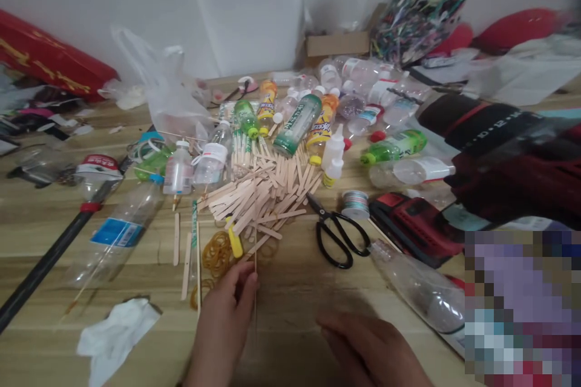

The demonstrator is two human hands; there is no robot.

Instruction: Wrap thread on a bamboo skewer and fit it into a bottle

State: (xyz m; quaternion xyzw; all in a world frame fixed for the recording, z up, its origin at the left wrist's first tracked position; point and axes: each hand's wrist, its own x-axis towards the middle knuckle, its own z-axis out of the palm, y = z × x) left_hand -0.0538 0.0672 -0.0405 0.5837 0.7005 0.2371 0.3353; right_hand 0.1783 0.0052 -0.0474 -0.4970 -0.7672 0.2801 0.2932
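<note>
My left hand (231, 302) is closed, thumb against fingers, on a thin wooden skewer (255, 254) that stands nearly upright. My right hand (363, 338) hovers to its right over the table, smeared by motion, so its grip cannot be made out. Just beyond the left hand lie a heap of tan rubber bands (216, 252), a small yellow-handled tool (235, 239) and a large pile of wooden craft sticks (267, 190). Black-handled scissors (338, 233) rest ahead of the right hand, beside a spool of thread (355, 204).
A red and black power drill (499, 163) stands at the right, near a clear plastic bottle (422, 284). Several drink bottles crowd the back, with white glue bottles (334, 151) in front. On the left are a black rod (54, 254), a blue-labelled bottle (122, 227) and crumpled tissue (118, 335).
</note>
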